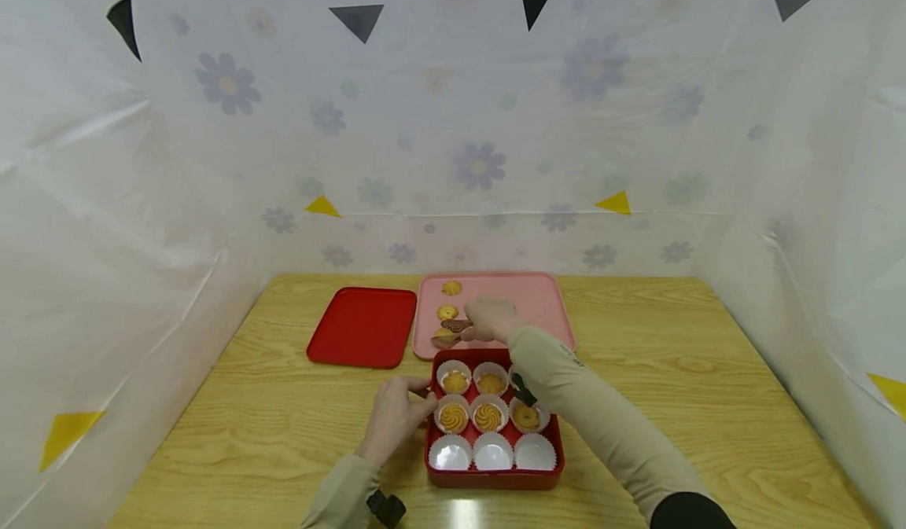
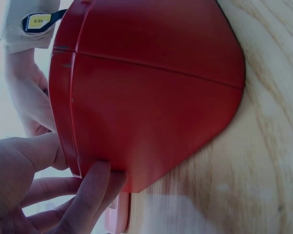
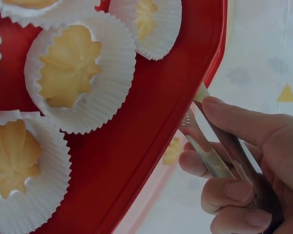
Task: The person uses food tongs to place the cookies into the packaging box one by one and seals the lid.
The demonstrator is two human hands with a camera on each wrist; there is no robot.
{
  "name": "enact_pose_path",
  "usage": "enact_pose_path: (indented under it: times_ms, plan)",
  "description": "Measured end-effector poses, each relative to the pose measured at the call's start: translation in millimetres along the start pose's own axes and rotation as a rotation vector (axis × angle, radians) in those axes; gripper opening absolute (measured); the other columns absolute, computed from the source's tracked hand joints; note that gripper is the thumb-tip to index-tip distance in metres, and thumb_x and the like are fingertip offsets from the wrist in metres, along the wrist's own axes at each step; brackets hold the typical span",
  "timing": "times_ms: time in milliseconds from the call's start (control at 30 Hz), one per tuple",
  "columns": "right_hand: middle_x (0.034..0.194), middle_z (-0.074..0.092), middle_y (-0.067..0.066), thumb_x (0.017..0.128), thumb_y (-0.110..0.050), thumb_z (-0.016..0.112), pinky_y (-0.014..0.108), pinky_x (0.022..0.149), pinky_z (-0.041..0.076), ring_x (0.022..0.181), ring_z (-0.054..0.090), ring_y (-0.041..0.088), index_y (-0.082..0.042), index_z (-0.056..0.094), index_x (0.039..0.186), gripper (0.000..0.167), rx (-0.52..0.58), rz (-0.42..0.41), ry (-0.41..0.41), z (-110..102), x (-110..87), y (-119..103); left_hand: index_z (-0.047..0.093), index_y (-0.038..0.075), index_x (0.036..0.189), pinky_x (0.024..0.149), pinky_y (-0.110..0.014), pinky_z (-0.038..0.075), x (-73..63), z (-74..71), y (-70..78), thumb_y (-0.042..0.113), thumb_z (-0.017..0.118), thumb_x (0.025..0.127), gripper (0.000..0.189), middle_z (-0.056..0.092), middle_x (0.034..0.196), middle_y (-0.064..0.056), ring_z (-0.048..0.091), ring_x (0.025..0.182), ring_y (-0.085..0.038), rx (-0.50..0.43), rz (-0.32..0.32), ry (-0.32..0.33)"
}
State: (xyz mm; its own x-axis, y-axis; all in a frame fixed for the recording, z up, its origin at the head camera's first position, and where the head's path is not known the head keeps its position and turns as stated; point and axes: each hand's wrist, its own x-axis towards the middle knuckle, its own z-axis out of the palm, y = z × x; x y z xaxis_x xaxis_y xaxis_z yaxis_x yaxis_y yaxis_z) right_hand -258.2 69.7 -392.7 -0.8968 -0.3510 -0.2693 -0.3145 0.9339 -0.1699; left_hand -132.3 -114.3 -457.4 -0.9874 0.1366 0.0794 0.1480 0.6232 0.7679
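Observation:
Nearest me stands a red box (image 1: 495,479) lined with white paper cups. Piped cookies (image 1: 487,416) sit in its back and middle rows; the three front cups (image 1: 493,453) show bare white bottoms. My left hand (image 1: 398,415) pinches the box's left wall, thumb at the rim and fingertips (image 2: 100,170) on the outside. Beyond the box, my right hand (image 1: 491,319) holds metal tongs (image 1: 456,325) with broad, leaf-shaped tips. The tips straddle a cookie (image 1: 443,332) at the near left of the pink tray (image 1: 527,301). My right sleeve partly hides the box's back right cup.
Two more cookies lie on the tray's left side, one in the middle (image 1: 447,312) and one at the far edge (image 1: 451,288). A flat red lid (image 1: 364,328) lies left of the tray. White flowered sheeting (image 1: 481,120) encloses the wooden table (image 1: 637,340).

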Motion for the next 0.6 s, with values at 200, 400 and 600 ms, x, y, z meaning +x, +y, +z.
enact_pose_path:
  times_ms: [200,400,600]
  plan:
    - [0.082,0.060,0.002,0.094,-0.032,0.070,0.033,0.064,0.038,0.070,0.046,0.016,-0.013,0.060,0.088,0.023,0.032,-0.005,0.004,-0.4,-3.1,6.3,0.077,0.000,0.109,0.055,-0.019,0.044,0.7,-0.4,-0.1,0.007,0.070,0.084,0.027,0.077,0.085,-0.008,0.061,0.068,-0.011,0.009,-0.001,0.004]
    - [0.084,0.064,0.001,0.093,-0.033,0.070,0.031,0.062,0.041,0.070,0.048,0.015,-0.013,0.063,0.090,0.022,0.053,-0.017,0.018,-2.7,-7.8,12.6,0.077,-0.002,0.108,0.055,-0.019,0.046,0.5,-0.5,0.4,0.006,0.070,0.085,0.026,0.076,0.085,-0.009,0.062,0.069,-0.012,0.004,0.002,0.007]
    - [0.086,0.065,0.002,0.094,-0.034,0.070,0.031,0.064,0.043,0.071,0.051,0.015,-0.012,0.064,0.093,0.023,0.063,-0.033,0.034,-5.2,-10.7,16.5,0.076,-0.002,0.109,0.053,-0.019,0.046,-0.2,-0.2,0.7,0.006,0.070,0.085,0.026,0.076,0.086,-0.010,0.062,0.068,-0.011,-0.002,-0.009,0.003]
